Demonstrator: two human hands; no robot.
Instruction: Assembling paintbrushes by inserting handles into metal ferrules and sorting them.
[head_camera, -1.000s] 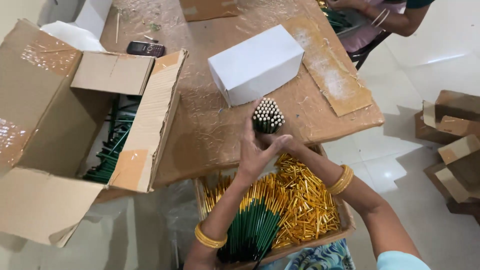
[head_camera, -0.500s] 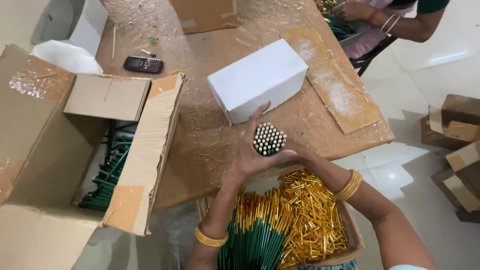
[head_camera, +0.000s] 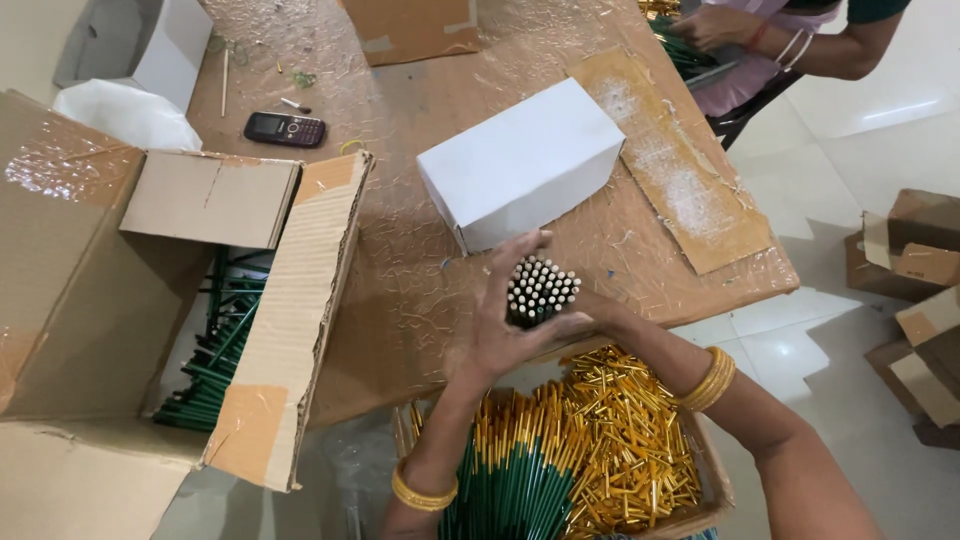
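A: What do the hands have?

B: Both hands hold one bundle of pencils (head_camera: 541, 291) standing up, pale ends on top. The left hand (head_camera: 505, 325) wraps round its near side with the fingers curled shut on it. The right hand (head_camera: 590, 312) is mostly behind the bundle, pressed to its far side, so the grip is closed tight from both sides.

A: Where is the bundle?

B: Just over the near edge of the table (head_camera: 400, 300). The white box (head_camera: 520, 160) sits just past the grip. Below the grip is a low tray (head_camera: 700, 500) full of green pencils (head_camera: 520, 480) and gold caps (head_camera: 620, 440). Far off to the left of the grip is a big cardboard box (head_camera: 150, 300) with more green pencils inside.

A: What step is this?

B: I think the hands are squaring the bundle so the ends sit level. A next move would need a firm, even squeeze, or pencils could slip out
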